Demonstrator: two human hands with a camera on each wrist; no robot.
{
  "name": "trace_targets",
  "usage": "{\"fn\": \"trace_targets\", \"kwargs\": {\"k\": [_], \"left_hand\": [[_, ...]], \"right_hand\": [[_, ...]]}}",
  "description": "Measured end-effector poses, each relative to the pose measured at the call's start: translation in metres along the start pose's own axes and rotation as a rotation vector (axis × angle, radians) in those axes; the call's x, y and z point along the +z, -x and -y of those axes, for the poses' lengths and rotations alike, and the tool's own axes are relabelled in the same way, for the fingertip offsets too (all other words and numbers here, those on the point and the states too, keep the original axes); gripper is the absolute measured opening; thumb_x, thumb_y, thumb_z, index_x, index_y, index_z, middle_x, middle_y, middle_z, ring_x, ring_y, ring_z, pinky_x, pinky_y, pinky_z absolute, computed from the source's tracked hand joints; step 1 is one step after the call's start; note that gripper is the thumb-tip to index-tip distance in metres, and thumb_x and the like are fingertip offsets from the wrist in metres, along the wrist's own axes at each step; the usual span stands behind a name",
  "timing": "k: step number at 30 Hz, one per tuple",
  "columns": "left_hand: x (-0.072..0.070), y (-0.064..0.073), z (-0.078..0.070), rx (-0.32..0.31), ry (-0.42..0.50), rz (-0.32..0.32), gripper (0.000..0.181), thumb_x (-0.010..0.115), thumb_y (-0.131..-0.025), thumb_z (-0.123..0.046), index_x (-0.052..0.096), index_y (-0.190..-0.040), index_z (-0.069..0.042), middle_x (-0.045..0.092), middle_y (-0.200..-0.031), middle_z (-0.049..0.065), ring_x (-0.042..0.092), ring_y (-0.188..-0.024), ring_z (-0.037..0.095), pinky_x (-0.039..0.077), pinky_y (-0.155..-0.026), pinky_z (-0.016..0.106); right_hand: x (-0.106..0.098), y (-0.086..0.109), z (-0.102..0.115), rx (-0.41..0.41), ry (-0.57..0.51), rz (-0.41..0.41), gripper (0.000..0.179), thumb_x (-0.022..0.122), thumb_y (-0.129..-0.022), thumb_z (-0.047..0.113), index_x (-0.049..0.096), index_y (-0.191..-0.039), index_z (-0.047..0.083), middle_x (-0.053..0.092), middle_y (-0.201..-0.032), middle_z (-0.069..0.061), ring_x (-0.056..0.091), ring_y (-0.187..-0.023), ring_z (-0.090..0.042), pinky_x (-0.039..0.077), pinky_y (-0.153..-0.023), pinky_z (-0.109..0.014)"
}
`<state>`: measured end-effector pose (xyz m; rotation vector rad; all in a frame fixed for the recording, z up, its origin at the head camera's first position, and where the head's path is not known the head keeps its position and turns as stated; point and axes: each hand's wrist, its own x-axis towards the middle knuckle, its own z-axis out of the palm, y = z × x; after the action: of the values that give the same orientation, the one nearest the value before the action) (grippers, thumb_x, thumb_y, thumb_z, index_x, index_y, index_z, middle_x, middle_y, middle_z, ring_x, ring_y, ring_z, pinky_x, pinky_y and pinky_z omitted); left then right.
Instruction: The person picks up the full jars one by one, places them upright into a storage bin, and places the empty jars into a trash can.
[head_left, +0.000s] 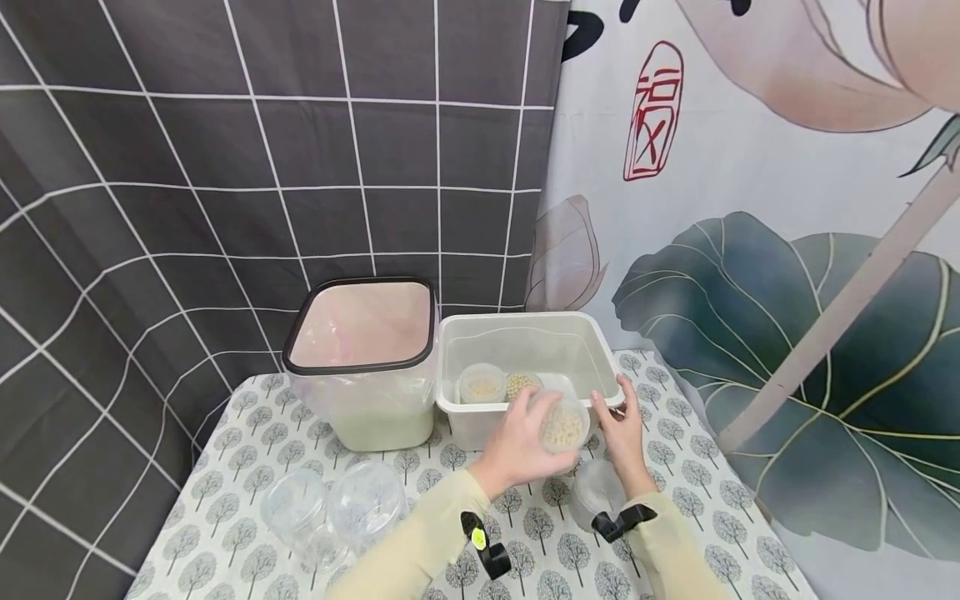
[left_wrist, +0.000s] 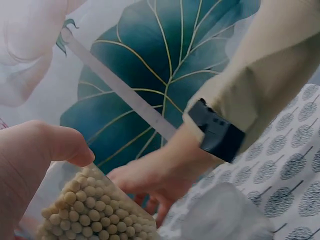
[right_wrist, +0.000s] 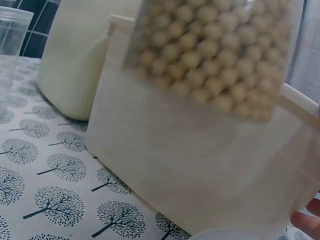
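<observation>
My left hand [head_left: 525, 442] grips a clear plastic tub of soybeans [head_left: 564, 427], tilted in front of the white bin [head_left: 592, 350]. Round beige soybeans [left_wrist: 95, 215] show through the tub's wall in the left wrist view. At the bin's near right corner is my right hand [head_left: 624, 437], thumb toward the front and index finger along the side, with no tub held. Its fingertips [right_wrist: 306, 222] appear low beside the bin wall in the right wrist view. Inside the bin sit two small tubs, a clear one [head_left: 482, 385] and another with round beige contents [head_left: 521, 383].
Left of the bin stands a tall translucent container [head_left: 382, 429] with a black rim. Several clear tubs [head_left: 367, 500] rest on the tree-print tablecloth [head_left: 247, 517] at the left. Another clear tub [head_left: 595, 493] stands by my right wrist. Hanging cloths rise behind the table.
</observation>
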<state>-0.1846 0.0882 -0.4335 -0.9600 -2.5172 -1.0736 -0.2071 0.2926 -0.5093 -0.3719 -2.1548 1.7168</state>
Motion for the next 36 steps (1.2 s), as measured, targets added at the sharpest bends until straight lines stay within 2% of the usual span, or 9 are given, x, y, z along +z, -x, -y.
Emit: {"fn": "trace_targets", "kwargs": {"k": [5,13,21,25,30,36], "left_hand": [[-0.010,-0.014,-0.005,0.013,0.008,0.002,0.080,0.081,-0.062,-0.042,0.048,-0.131,-0.016,0.045,-0.126,0.008,0.052,-0.104,0.019,0.051,-0.081,0.037],[-0.021,-0.033,-0.010,0.096,-0.026,-0.022,0.079,0.080,-0.063,-0.044,0.049,-0.130,-0.017,0.046,-0.125,0.010,0.055,-0.098,0.019,0.051,-0.079,0.034],[-0.030,-0.054,-0.016,0.110,-0.038,-0.046,0.077,0.078,-0.064,-0.046,0.049,-0.130,-0.017,0.046,-0.123,0.009,0.055,-0.096,0.018,0.052,-0.075,0.029],[-0.031,-0.064,-0.019,0.099,-0.033,-0.045,0.076,0.078,-0.064,-0.045,0.050,-0.129,-0.016,0.046,-0.123,0.009,0.053,-0.099,0.017,0.051,-0.077,0.027],[-0.030,-0.074,-0.021,0.028,-0.011,-0.009,0.078,0.080,-0.063,-0.043,0.049,-0.130,-0.016,0.046,-0.123,0.007,0.052,-0.101,0.018,0.050,-0.080,0.031],[-0.025,-0.081,-0.020,-0.039,0.018,0.009,0.079,0.081,-0.062,-0.041,0.048,-0.131,-0.019,0.045,-0.126,0.006,0.052,-0.101,0.019,0.051,-0.079,0.035]], "right_hand": [[0.000,0.000,0.001,-0.018,0.015,-0.006,0.064,0.058,-0.091,0.039,0.027,-0.145,0.026,0.046,-0.103,-0.010,0.055,-0.082,-0.009,0.050,-0.068,-0.019],[0.001,-0.001,0.004,-0.020,0.015,-0.001,0.063,0.055,-0.093,0.034,0.024,-0.147,0.028,0.045,-0.102,-0.010,0.054,-0.082,-0.005,0.047,-0.066,-0.016],[0.001,-0.003,0.004,-0.023,0.023,-0.008,0.059,0.054,-0.094,0.028,0.027,-0.146,0.024,0.043,-0.096,-0.010,0.054,-0.081,-0.010,0.047,-0.065,-0.017],[-0.002,-0.003,0.003,-0.011,0.026,-0.008,0.059,0.054,-0.094,0.029,0.027,-0.146,0.025,0.045,-0.098,-0.010,0.054,-0.081,-0.008,0.048,-0.065,-0.016],[-0.003,-0.001,0.002,-0.012,0.030,0.005,0.061,0.054,-0.094,0.032,0.024,-0.147,0.026,0.045,-0.100,-0.011,0.054,-0.081,-0.005,0.047,-0.066,-0.016],[-0.001,-0.001,0.000,-0.005,0.030,-0.003,0.060,0.054,-0.094,0.034,0.026,-0.146,0.027,0.044,-0.097,-0.009,0.053,-0.081,-0.011,0.047,-0.065,-0.018]]}}
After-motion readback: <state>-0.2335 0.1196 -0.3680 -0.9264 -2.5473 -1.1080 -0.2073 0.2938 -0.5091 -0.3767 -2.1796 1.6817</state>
